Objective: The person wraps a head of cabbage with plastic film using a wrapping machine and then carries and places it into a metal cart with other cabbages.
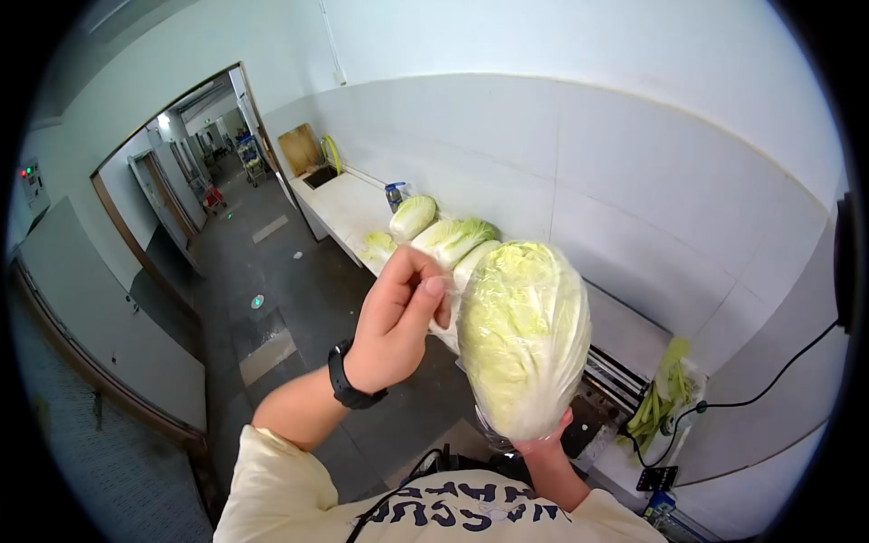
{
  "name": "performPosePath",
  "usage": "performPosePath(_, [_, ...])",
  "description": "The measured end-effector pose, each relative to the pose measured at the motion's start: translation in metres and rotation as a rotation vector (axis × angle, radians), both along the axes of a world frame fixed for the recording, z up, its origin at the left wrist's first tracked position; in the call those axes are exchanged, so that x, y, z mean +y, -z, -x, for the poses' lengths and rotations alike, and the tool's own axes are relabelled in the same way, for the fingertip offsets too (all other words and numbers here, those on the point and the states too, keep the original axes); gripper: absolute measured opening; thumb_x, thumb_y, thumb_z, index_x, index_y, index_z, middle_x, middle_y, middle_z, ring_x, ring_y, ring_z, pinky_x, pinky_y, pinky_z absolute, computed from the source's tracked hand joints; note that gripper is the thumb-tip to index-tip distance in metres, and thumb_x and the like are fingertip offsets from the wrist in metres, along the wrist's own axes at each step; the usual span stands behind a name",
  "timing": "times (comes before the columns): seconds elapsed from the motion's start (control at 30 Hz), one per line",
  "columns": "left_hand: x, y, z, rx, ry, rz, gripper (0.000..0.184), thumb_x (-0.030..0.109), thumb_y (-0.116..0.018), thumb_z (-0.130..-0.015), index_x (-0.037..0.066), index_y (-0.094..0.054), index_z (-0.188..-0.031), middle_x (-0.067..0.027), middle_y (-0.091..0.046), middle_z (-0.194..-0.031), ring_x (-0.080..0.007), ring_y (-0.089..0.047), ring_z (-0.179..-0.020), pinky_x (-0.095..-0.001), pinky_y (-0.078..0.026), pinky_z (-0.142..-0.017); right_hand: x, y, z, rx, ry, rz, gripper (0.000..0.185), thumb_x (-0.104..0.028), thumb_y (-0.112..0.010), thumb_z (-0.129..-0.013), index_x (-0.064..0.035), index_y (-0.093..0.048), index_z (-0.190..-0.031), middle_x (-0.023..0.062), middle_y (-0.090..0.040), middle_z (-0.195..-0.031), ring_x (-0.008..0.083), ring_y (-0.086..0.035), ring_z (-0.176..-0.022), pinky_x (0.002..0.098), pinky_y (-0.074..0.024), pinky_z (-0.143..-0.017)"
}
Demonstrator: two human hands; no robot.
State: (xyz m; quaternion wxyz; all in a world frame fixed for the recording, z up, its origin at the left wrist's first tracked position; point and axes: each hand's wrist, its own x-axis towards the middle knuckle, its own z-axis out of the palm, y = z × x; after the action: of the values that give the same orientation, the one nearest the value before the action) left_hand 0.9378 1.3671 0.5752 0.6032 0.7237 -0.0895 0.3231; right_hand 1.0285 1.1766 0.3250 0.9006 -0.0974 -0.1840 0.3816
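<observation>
A napa cabbage [525, 335] wrapped in clear plastic film is held up in front of my chest. My right hand [545, 440] supports it from below, mostly hidden behind its base. To the left of the cabbage, my left hand [398, 317] is closed in a pinch, with a thin edge of plastic wrap [453, 288] at its fingertips, stretching toward the cabbage. A black band circles the left wrist. Behind my hands, more napa cabbages [453, 239] lie on the white counter [348, 214], with a loose leafy piece [377, 245] at its front edge.
A blue-topped bottle [394, 196], a sink [320, 176] and a wooden board [300, 150] are along the counter. On the right are a wrapping machine with metal rollers [615, 376], green vegetable stalks [661, 407] and a black cable [760, 398]. A doorway opens onto a corridor [231, 195] at left.
</observation>
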Motion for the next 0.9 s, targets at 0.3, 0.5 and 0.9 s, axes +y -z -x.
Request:
performPosePath(0.3, [0.017, -0.017, 0.024, 0.159, 0.021, -0.046, 0.028, 0.026, -0.073, -0.095, 0.006, -0.054, -0.101, 0.0036, -0.052, -0.083, -0.0039, -0.047, -0.072, -0.0206, -0.039, -0.065, 0.011, -0.007, 0.022, -0.054, 0.043, 0.139, 0.112, -0.062, -0.078, -0.068, -0.0138, -0.03, -0.157, 0.0109, -0.04, -0.156, 0.033, -0.041, -0.143, 0.0551, -0.0357, -0.117])
performPosePath(0.5, [0.032, -0.04, 0.041, -0.02, -0.05, -0.471, 0.026, 0.009, -0.077, -0.09, 0.005, -0.054, -0.076, 0.0068, -0.049, -0.068, -0.0045, -0.044, -0.061, -0.023, -0.037, -0.056, 0.029, 0.001, 0.031, -0.122, 0.04, 0.161, 0.112, -0.064, -0.076, -0.069, -0.0135, -0.029, -0.157, 0.0109, -0.039, -0.157, 0.0326, -0.041, -0.143, 0.0545, -0.035, -0.118])
performPosePath(0.9, [0.06, -0.071, 0.055, 0.546, 0.293, -0.076, 0.025, 0.005, -0.07, -0.094, 0.006, -0.052, -0.111, -0.0043, -0.072, -0.095, -0.0059, -0.065, -0.08, -0.0191, -0.05, -0.068, 0.048, 0.009, 0.055, -0.156, 0.082, 0.176, 0.112, -0.063, -0.075, -0.07, -0.0133, -0.026, -0.158, 0.0111, -0.037, -0.158, 0.0325, -0.04, -0.144, 0.0544, -0.0328, -0.119])
